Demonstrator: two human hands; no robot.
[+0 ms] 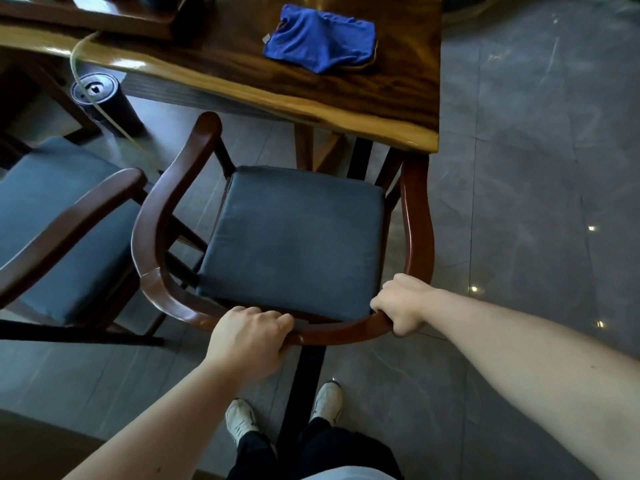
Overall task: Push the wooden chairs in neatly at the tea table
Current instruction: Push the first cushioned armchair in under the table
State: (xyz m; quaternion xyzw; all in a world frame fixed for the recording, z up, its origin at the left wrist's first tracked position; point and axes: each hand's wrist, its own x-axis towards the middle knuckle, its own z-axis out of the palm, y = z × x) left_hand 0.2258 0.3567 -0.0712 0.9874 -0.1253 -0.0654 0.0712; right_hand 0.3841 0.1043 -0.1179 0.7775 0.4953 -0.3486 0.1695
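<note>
At the tea table's (381, 109) near corner, my left hand (247, 341) and right hand (403, 304) both clasp the back rail of the wooden chair (152, 220), whose seat sits mostly outside, so pushing remains, plus the neighbouring chair (69, 216).

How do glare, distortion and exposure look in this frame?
Head view: wide-angle bending curves the table edge; bright glare spots dot the floor tiles; under-table area is dim; both hands, left hand and right hand, stay sharp on the chair back rail.
</note>
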